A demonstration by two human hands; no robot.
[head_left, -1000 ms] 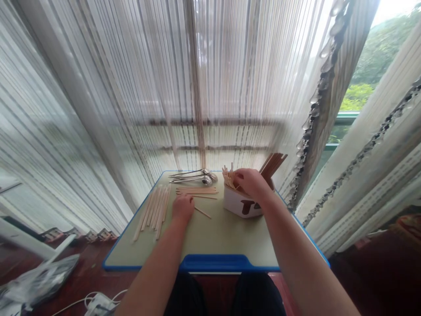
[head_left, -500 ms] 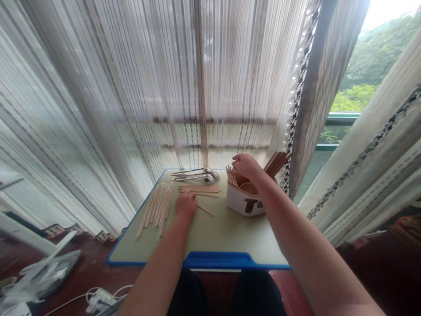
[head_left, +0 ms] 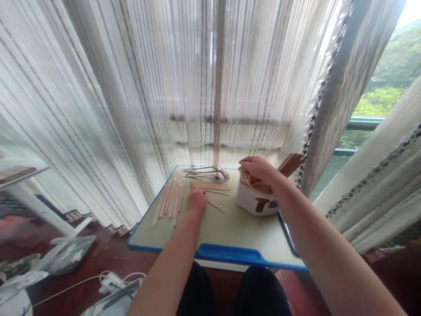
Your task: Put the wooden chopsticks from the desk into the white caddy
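My left hand (head_left: 197, 200) rests on the small table (head_left: 230, 237) with its fingers curled under, beside a single loose wooden stick (head_left: 216, 206). My right hand (head_left: 257, 166) hovers over the white box (head_left: 256, 204), fingers closed among the light wooden sticks (head_left: 244, 175) standing in it. Darker sticks (head_left: 291, 161) lean out of the box's far right side. A row of long pale chopsticks (head_left: 169, 202) lies to the left of my left hand. A shorter bundle of sticks (head_left: 209, 187) lies just beyond it.
Metal spoons (head_left: 210, 174) lie at the table's far edge, against the sheer striped curtain (head_left: 197, 87). The table has a blue rim (head_left: 230, 254). On the dark floor to the left lie a white cable (head_left: 82, 285) and a plastic-wrapped object (head_left: 66, 254).
My right hand has lifted from inside the box to its top left corner, at the light sticks. My left hand has stayed put. My head has turned, shifting the table rightward in view.
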